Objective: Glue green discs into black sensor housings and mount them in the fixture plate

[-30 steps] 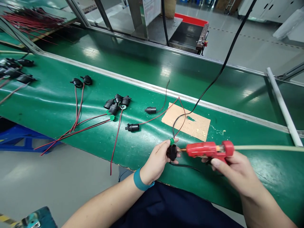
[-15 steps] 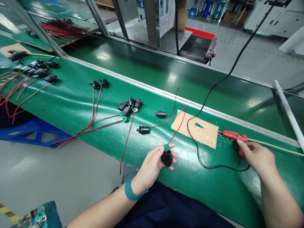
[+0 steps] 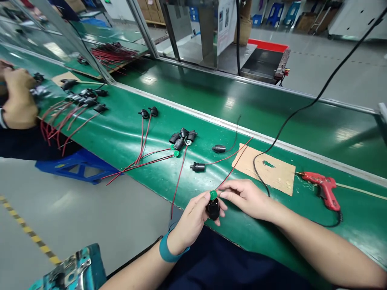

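Observation:
My left hand [image 3: 193, 217] is closed around a small black round housing [image 3: 213, 209] near the front edge of the green belt [image 3: 127, 129]. A little green disc [image 3: 213, 195] with red and black wires sits on top of the housing. My right hand [image 3: 246, 197] pinches at that disc and its wires from the right. The red glue gun [image 3: 323, 186] lies on the belt to the right, untouched, with its glue stick trailing off right. A tan cardboard sheet [image 3: 272, 171] with glue marks lies between.
Several black housings with red-black wires [image 3: 181, 141] lie along the belt; two single ones [image 3: 198, 166] are nearer. A black power cord [image 3: 302, 108] crosses the belt. Another person's hand [image 3: 18, 100] works at far left beside more wired parts. A blue stool [image 3: 75, 167] stands below.
My right hand let go of the glue gun, which now lies on the belt, and moved left to the green disc. The view swung left, bringing the other person's hand into sight.

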A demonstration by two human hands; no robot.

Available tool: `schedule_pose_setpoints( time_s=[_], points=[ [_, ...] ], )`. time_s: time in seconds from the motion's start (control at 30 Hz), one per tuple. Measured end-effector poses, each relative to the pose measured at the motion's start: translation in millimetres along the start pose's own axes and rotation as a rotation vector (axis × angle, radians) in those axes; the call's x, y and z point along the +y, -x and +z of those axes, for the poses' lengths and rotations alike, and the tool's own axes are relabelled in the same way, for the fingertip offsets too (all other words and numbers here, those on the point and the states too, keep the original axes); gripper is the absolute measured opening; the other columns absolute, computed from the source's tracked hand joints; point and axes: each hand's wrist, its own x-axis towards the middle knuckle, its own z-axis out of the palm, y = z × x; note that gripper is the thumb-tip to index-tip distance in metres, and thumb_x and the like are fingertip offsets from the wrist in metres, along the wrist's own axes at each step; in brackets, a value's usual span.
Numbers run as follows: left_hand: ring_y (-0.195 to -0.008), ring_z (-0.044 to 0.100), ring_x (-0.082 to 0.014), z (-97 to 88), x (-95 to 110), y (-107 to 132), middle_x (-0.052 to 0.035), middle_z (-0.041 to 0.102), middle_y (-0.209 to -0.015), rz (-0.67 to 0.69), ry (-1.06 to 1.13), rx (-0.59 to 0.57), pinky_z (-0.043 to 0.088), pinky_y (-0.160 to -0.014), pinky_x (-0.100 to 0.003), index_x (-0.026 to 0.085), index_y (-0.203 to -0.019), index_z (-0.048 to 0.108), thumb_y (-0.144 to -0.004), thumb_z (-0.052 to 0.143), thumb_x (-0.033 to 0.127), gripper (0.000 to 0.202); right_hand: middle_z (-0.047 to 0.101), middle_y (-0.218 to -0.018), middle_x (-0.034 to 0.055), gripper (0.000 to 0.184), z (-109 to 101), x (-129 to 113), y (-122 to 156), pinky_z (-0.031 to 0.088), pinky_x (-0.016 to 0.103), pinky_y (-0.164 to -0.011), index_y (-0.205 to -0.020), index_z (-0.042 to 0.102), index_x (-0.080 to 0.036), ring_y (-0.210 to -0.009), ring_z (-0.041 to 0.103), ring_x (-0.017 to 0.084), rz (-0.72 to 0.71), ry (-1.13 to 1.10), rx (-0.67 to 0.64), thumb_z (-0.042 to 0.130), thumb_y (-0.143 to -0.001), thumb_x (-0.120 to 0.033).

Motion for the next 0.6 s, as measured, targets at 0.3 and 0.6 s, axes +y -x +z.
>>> schedule_pose_setpoints(
  time_s=[0.3, 0.6],
  points=[
    [-0.068, 0.065, -0.0213, -26.3, 10.1, 19.5, -0.0165, 0.069, -0.084, -0.080, 0.211, -0.013, 0.052, -0.050, -0.026, 0.008, -0.108, 0.069, -0.103, 0.040, 0.039, 0.043, 0.068, -0.111, 0.0090, 0.046, 9.3, 13.3, -19.4, 0.051, 0.030, -0.076, -0.136, 0.060, -0.020, -0.089, 0.062, 0.017, 0.096, -0.301, -0.173, 0.062, -0.096, -0.042],
    [-0.053, 0.062, -0.0170, -63.0, 31.8, 25.1, -0.0149, 0.068, -0.074, -0.196, 0.398, -0.119, 0.046, -0.039, -0.020, 0.008, -0.101, 0.068, -0.104, 0.031, 0.039, 0.049, 0.070, -0.109, 0.0072, 0.064, 45.8, 7.5, -81.7, 0.051, 0.033, -0.080, -0.151, 0.046, -0.027, -0.079, 0.062, 0.014, 0.104, -0.755, -0.521, 0.067, -0.093, -0.043]
  ],
)
